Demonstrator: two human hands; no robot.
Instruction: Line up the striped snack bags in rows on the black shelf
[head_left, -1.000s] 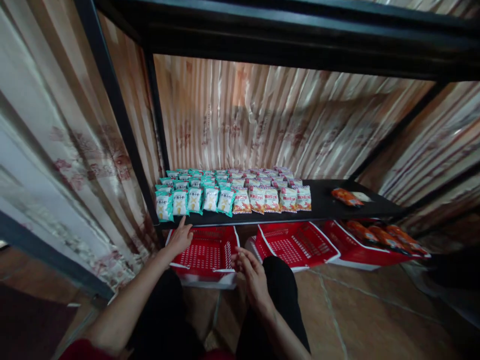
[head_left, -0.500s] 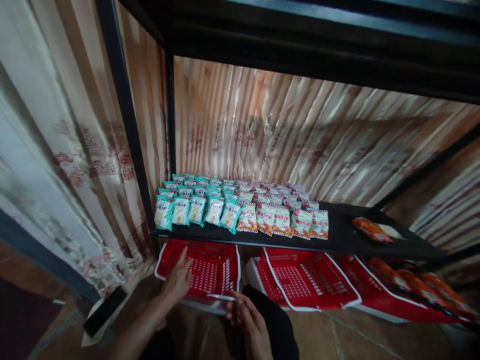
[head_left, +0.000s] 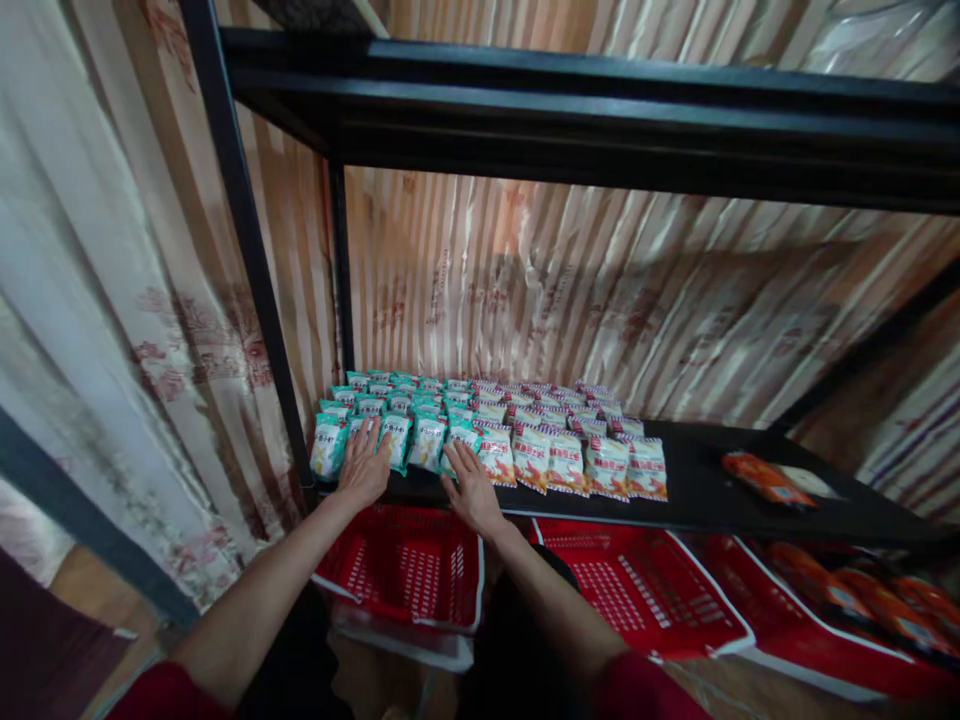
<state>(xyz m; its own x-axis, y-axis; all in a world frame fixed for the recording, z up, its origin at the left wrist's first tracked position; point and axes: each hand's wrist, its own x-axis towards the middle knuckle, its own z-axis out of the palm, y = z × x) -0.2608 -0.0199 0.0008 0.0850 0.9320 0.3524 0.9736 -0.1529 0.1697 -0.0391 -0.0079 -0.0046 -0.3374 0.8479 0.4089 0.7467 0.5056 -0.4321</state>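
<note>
Several rows of teal and white snack bags (head_left: 427, 440) stand on the left part of a black shelf (head_left: 690, 502). Beside them on the right are several rows of white and orange bags (head_left: 566, 462) with striped edges. My left hand (head_left: 364, 465) lies with fingers spread against the front teal bags near the left end. Against the rightmost front teal bag rests my right hand (head_left: 474, 492), its fingers apart. Neither hand is closed round a bag.
Below the shelf are a red basket (head_left: 412, 570), a second red basket (head_left: 645, 590) and a third red basket (head_left: 806, 620) holding orange packs. An orange pack (head_left: 766, 480) lies on the shelf's right part. A black post (head_left: 251, 240) rises at the left.
Both hands have moved up from over the left red basket to the front row of teal bags. The view has tilted up, showing more of the upper shelf.
</note>
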